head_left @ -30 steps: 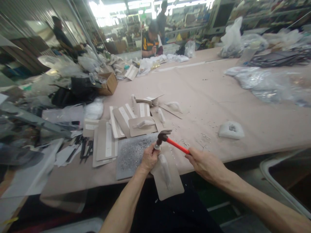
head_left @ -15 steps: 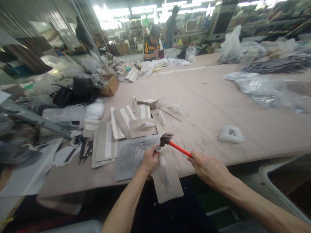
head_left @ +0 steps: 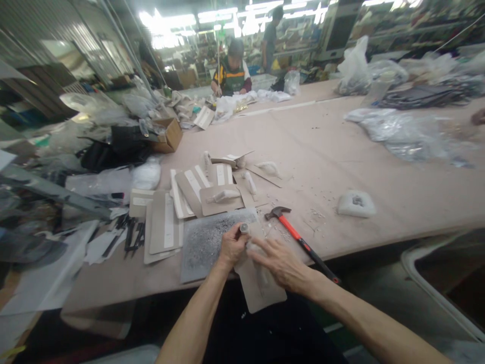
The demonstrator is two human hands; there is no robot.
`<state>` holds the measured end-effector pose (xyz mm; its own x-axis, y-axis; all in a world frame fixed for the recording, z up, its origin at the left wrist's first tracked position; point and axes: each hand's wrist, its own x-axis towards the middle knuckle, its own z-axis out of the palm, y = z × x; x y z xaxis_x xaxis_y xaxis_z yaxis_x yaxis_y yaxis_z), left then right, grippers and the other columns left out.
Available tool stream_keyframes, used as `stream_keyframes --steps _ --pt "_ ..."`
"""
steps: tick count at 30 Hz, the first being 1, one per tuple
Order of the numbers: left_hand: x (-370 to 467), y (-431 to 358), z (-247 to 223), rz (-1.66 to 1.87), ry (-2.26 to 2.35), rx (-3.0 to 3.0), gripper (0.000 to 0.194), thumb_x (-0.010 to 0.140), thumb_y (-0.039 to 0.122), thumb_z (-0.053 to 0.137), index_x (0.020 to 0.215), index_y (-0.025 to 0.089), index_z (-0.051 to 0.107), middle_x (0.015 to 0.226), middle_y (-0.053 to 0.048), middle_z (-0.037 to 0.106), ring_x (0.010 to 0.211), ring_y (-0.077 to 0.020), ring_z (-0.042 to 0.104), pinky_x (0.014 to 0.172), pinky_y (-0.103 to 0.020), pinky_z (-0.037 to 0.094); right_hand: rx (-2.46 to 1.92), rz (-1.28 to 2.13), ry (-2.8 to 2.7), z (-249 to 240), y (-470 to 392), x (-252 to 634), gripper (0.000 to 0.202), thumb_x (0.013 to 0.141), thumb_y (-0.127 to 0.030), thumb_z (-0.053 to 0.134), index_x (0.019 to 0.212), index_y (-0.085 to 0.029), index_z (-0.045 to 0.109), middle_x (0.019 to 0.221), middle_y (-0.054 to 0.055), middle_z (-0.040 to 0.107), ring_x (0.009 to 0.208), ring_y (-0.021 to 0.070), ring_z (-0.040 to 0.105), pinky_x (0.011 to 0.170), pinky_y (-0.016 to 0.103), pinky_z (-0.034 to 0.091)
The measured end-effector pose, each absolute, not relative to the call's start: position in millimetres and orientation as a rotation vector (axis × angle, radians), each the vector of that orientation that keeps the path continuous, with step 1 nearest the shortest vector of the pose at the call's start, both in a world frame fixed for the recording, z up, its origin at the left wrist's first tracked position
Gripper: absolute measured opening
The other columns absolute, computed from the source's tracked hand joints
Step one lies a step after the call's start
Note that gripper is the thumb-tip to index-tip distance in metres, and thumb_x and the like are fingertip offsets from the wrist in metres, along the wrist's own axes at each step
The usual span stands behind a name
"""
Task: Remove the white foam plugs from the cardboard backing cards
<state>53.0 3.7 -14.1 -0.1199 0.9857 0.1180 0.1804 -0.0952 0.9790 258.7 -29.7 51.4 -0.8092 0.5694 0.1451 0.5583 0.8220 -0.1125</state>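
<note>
My left hand (head_left: pixel 232 246) is closed around a small cylindrical metal piece (head_left: pixel 244 229), its round end facing up, at the edge of a grey speckled slab (head_left: pixel 197 253). Beneath the hands a beige panel (head_left: pixel 267 299) with a plastic-wrapped part on it hangs over the table's front edge. My right hand (head_left: pixel 280 264) reaches across this panel, fingers stretched and somewhat blurred, close to the left hand. Whether its fingertips touch anything is unclear. A claw hammer (head_left: pixel 291 228) with a red and black handle lies on the table to the right, out of my grasp.
Several beige panels (head_left: pixel 162 227) with white strips lie left and behind the slab. Black strips (head_left: pixel 134 235) sit farther left. A plastic-wrapped bundle (head_left: pixel 356 203) rests at right, with plastic bags (head_left: pixel 401 141) beyond. A cardboard box (head_left: pixel 170 135) and a seated person (head_left: pixel 232 76) are farther back.
My right hand has let go of the hammer, which now lies on the table, and has moved left over the panel. My left hand keeps holding the metal piece in nearly the same place.
</note>
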Motion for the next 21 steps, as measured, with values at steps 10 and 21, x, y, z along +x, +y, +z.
stream_keyframes --steps 10,21 --pt "26 10 50 1.694 1.317 0.979 0.033 0.072 0.038 0.082 0.093 0.015 0.072 0.088 -0.005 0.076 0.082 -0.0176 0.071 0.079 -0.027 0.056 -1.395 0.174 -2.832 79 -40 207 0.018 0.094 -0.014 0.044 0.101 -0.013 0.061 0.091 0.013 0.066 0.084 0.0271 0.063 0.077 0.040 0.045" --pt "38 -7 -1 1.375 1.326 1.122 0.027 0.074 0.036 0.076 0.092 0.017 0.071 0.087 -0.006 0.077 0.079 -0.0189 0.070 0.073 -0.027 0.055 -1.838 0.773 -2.333 54 -74 178 0.044 0.100 -0.049 0.049 0.131 -0.018 0.054 0.091 0.011 0.074 0.088 0.0292 0.071 0.072 0.035 0.048"
